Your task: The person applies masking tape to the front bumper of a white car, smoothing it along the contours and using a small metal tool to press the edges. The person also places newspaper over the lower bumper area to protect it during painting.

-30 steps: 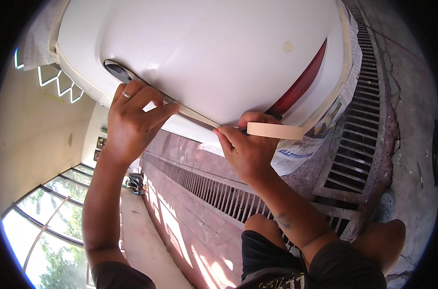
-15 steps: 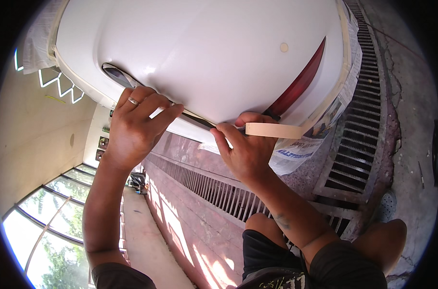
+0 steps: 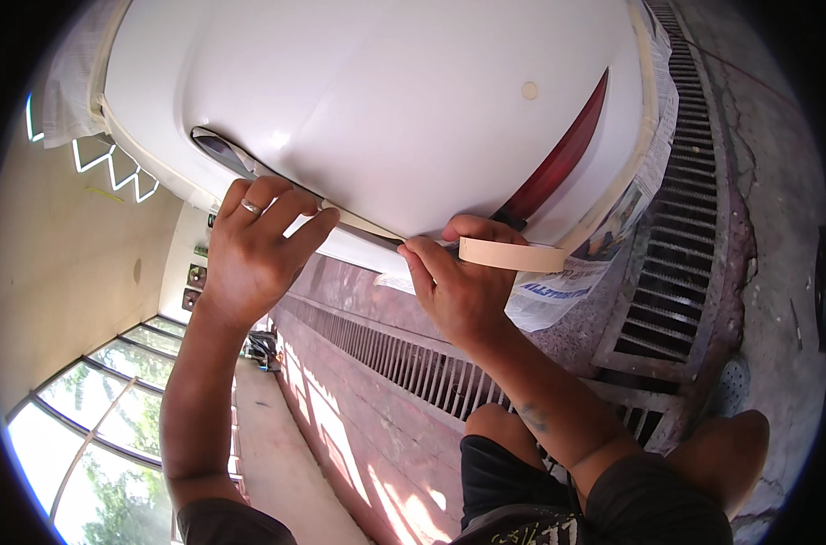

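A white car bumper [image 3: 386, 109] fills the upper middle, with a long dark slot along its lower side. My left hand [image 3: 254, 241] is closed, its fingers pinching a strip of masking tape [image 3: 363, 221] at the slot's edge. The pale strip runs from there toward my right hand [image 3: 458, 282]. That hand is curled round a roll of masking tape [image 3: 511, 255], its thumb and forefinger pressed together at the strip's other end. Left of my left hand, a dark oval opening [image 3: 220, 147] shows in the bumper. A red reflector [image 3: 563, 150] curves up beyond my right hand.
Taped newspaper [image 3: 604, 236] hangs along the bumper's right edge. Metal drain grates [image 3: 404, 363] cross the floor below and at right. Clear plastic sheeting [image 3: 68, 95] covers the far left. My bent knees [image 3: 499, 427] are under my right forearm.
The tape strip between my hands now lies flatter and wider over the slot. My left thumb has shifted slightly left and down; the roll has tipped a little and moved slightly left.
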`<action>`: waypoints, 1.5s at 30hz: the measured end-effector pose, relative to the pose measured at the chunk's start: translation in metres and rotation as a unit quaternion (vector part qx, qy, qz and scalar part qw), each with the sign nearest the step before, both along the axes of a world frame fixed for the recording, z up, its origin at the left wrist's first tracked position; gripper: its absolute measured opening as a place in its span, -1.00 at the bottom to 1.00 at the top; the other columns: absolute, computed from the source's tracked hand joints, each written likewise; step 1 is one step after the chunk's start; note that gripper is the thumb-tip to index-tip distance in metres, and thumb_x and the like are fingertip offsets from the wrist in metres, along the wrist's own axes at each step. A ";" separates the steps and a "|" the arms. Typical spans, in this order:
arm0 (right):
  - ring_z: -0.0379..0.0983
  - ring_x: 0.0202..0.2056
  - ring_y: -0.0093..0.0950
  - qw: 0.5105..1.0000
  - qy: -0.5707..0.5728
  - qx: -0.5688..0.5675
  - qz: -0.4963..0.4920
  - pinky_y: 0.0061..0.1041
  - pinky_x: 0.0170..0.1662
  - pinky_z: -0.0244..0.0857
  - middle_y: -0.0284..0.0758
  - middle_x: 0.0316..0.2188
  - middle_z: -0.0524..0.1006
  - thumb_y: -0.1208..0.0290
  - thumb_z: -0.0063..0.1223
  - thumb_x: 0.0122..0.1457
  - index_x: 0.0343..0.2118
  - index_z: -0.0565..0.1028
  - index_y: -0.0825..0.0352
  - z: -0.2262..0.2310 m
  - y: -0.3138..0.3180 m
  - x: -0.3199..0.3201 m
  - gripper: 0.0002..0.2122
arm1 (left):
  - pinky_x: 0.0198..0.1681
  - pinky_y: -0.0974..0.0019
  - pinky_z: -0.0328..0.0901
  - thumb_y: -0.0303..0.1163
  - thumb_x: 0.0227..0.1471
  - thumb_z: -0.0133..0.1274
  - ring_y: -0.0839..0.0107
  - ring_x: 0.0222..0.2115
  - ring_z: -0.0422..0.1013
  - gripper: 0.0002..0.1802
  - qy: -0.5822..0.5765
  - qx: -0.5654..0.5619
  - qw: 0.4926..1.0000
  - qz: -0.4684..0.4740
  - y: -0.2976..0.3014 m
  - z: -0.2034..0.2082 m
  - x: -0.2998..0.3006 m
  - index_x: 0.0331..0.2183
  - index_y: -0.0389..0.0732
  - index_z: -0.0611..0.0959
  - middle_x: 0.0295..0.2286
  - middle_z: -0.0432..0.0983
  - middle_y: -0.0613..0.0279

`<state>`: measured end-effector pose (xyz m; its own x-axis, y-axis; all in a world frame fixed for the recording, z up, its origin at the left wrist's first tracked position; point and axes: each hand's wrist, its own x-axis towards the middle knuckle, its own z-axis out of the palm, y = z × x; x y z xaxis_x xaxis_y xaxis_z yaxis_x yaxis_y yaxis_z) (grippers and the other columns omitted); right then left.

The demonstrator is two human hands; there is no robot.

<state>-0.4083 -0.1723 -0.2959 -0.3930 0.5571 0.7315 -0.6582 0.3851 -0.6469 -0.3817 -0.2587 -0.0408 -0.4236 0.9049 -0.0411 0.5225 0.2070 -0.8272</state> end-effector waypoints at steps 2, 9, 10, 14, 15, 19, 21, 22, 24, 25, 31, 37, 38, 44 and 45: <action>0.40 -0.17 -0.30 1.000 -0.001 0.000 0.004 -0.11 -0.02 0.16 -0.42 -0.26 0.44 0.24 0.46 0.10 -0.33 0.67 0.03 -0.001 -0.001 -0.001 -0.86 | -0.19 0.13 0.36 -0.54 -0.38 0.44 0.28 -0.21 0.50 -0.53 0.004 -0.001 1.000 -0.005 0.001 0.000 -0.002 -0.25 -0.06 0.84 -0.34 0.57 0.39; 0.39 -0.18 -0.25 1.000 -0.001 0.001 0.019 -0.10 0.00 0.13 -0.40 -0.28 0.43 0.28 0.47 0.09 -0.34 0.67 0.05 0.000 0.000 0.000 -0.86 | -0.19 0.12 0.34 -0.51 -0.37 0.47 0.29 -0.24 0.47 -0.57 0.000 0.010 1.000 -0.011 0.011 0.004 -0.007 -0.29 0.00 0.85 -0.40 0.51 0.42; 0.38 -0.19 -0.25 1.000 0.000 -0.001 0.019 -0.10 -0.01 0.13 -0.40 -0.29 0.43 0.28 0.47 0.08 -0.34 0.66 0.05 0.000 0.000 0.000 -0.86 | -0.19 0.11 0.34 -0.51 -0.37 0.47 0.29 -0.24 0.47 -0.58 -0.002 0.009 1.000 -0.011 0.013 0.005 -0.007 -0.30 0.00 0.85 -0.40 0.50 0.42; 0.38 -0.19 -0.25 1.000 0.006 -0.010 0.015 -0.11 -0.01 0.12 -0.40 -0.31 0.44 0.31 0.49 0.05 -0.35 0.66 0.06 0.003 -0.001 -0.002 -0.84 | -0.19 0.13 0.33 -0.48 -0.34 0.46 0.31 -0.22 0.47 -0.62 0.012 -0.001 1.000 -0.009 0.015 0.005 -0.006 -0.31 0.01 0.85 -0.41 0.51 0.44; 0.39 -0.19 -0.25 1.000 0.008 -0.012 0.013 -0.11 -0.02 0.12 -0.41 -0.31 0.44 0.32 0.49 0.05 -0.35 0.66 0.06 0.004 -0.002 -0.002 -0.84 | -0.19 0.15 0.33 -0.45 -0.33 0.42 0.33 -0.21 0.48 -0.64 0.019 -0.004 1.000 -0.009 0.014 0.005 -0.006 -0.32 0.01 0.86 -0.41 0.51 0.46; 0.40 -0.21 -0.26 1.000 0.017 -0.009 0.021 -0.13 -0.04 0.13 -0.41 -0.33 0.44 0.32 0.50 0.04 -0.35 0.66 0.07 0.000 0.000 -0.002 -0.83 | -0.20 0.11 0.33 -0.49 -0.33 0.50 0.30 -0.22 0.49 -0.58 0.019 0.002 1.000 -0.009 0.010 0.001 -0.005 -0.28 0.02 0.84 -0.40 0.51 0.45; 0.40 -0.23 -0.27 0.999 0.019 -0.013 0.025 -0.14 -0.05 0.14 -0.42 -0.33 0.44 0.33 0.50 0.04 -0.36 0.65 0.07 -0.001 0.002 -0.002 -0.83 | -0.21 0.11 0.33 -0.50 -0.32 0.50 0.30 -0.21 0.49 -0.58 0.024 -0.001 1.000 -0.012 0.009 0.000 -0.004 -0.28 0.01 0.84 -0.40 0.52 0.45; 0.40 -0.23 -0.28 0.999 0.018 -0.010 0.027 -0.14 -0.06 0.14 -0.42 -0.33 0.44 0.33 0.50 0.03 -0.36 0.65 0.07 0.000 0.002 -0.002 -0.83 | -0.22 0.11 0.33 -0.50 -0.32 0.50 0.30 -0.21 0.49 -0.58 0.026 -0.003 1.000 -0.014 0.009 0.000 -0.003 -0.28 0.00 0.84 -0.40 0.52 0.45; 0.40 -0.24 -0.29 1.000 0.015 -0.004 0.026 -0.15 -0.07 0.15 -0.42 -0.34 0.44 0.34 0.50 0.03 -0.36 0.65 0.07 -0.001 0.005 -0.002 -0.83 | -0.22 0.11 0.32 -0.51 -0.31 0.50 0.30 -0.21 0.49 -0.59 0.027 0.002 0.999 -0.022 0.004 -0.002 -0.003 -0.28 -0.01 0.84 -0.40 0.52 0.45; 0.40 -0.24 -0.29 0.999 0.020 -0.007 0.026 -0.15 -0.07 0.15 -0.42 -0.34 0.44 0.35 0.50 0.03 -0.36 0.64 0.07 -0.002 0.006 -0.003 -0.82 | -0.22 0.11 0.32 -0.51 -0.31 0.50 0.30 -0.22 0.49 -0.60 0.026 0.005 0.999 -0.028 0.000 -0.004 -0.005 -0.28 -0.02 0.84 -0.39 0.52 0.45; 0.43 -0.26 -0.33 0.999 0.027 -0.021 0.015 -0.16 -0.14 0.22 -0.46 -0.33 0.44 0.35 0.43 0.05 -0.38 0.60 0.08 0.000 0.007 -0.002 -0.85 | -0.21 0.11 0.30 -0.52 -0.33 0.52 0.31 -0.23 0.48 -0.58 0.046 0.018 0.998 -0.043 -0.012 -0.010 -0.005 -0.28 -0.02 0.86 -0.36 0.51 0.44; 0.39 -0.24 -0.32 0.999 0.020 -0.018 0.019 -0.17 -0.07 0.15 -0.45 -0.34 0.44 0.34 0.49 0.03 -0.37 0.61 0.07 0.000 0.006 -0.002 -0.81 | -0.20 0.12 0.29 -0.53 -0.34 0.48 0.32 -0.22 0.49 -0.57 0.043 0.032 0.998 -0.030 -0.007 -0.009 -0.006 -0.28 0.00 0.86 -0.37 0.53 0.46; 0.40 -0.25 -0.32 0.999 0.021 -0.023 0.021 -0.17 -0.08 0.15 -0.46 -0.34 0.44 0.34 0.49 0.03 -0.37 0.61 0.07 0.001 0.006 -0.002 -0.81 | -0.21 0.13 0.29 -0.52 -0.36 0.44 0.32 -0.21 0.50 -0.57 0.045 0.029 0.998 -0.025 -0.001 -0.007 -0.006 -0.29 0.01 0.86 -0.38 0.54 0.47; 0.40 -0.25 -0.33 0.999 0.014 -0.025 0.025 -0.18 -0.09 0.15 -0.45 -0.37 0.45 0.36 0.50 0.01 -0.39 0.62 0.07 0.003 0.004 -0.004 -0.81 | -0.19 0.14 0.29 -0.51 -0.39 0.39 0.33 -0.19 0.50 -0.60 0.040 0.009 0.999 -0.001 0.012 -0.002 -0.006 -0.33 0.01 0.84 -0.40 0.55 0.49; 0.40 -0.25 -0.33 0.999 0.013 -0.023 0.024 -0.18 -0.09 0.16 -0.46 -0.36 0.45 0.36 0.50 0.00 -0.39 0.62 0.07 0.002 0.004 -0.004 -0.81 | -0.19 0.15 0.28 -0.50 -0.39 0.39 0.33 -0.19 0.50 -0.61 0.039 0.009 0.999 0.003 0.013 -0.002 -0.006 -0.34 0.01 0.84 -0.40 0.55 0.49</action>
<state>-0.4124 -0.1687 -0.2941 -0.4012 0.5710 0.7162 -0.6919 0.3234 -0.6455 -0.3876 -0.2457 -0.0430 -0.4311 0.9023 0.0079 0.4548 0.2249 -0.8617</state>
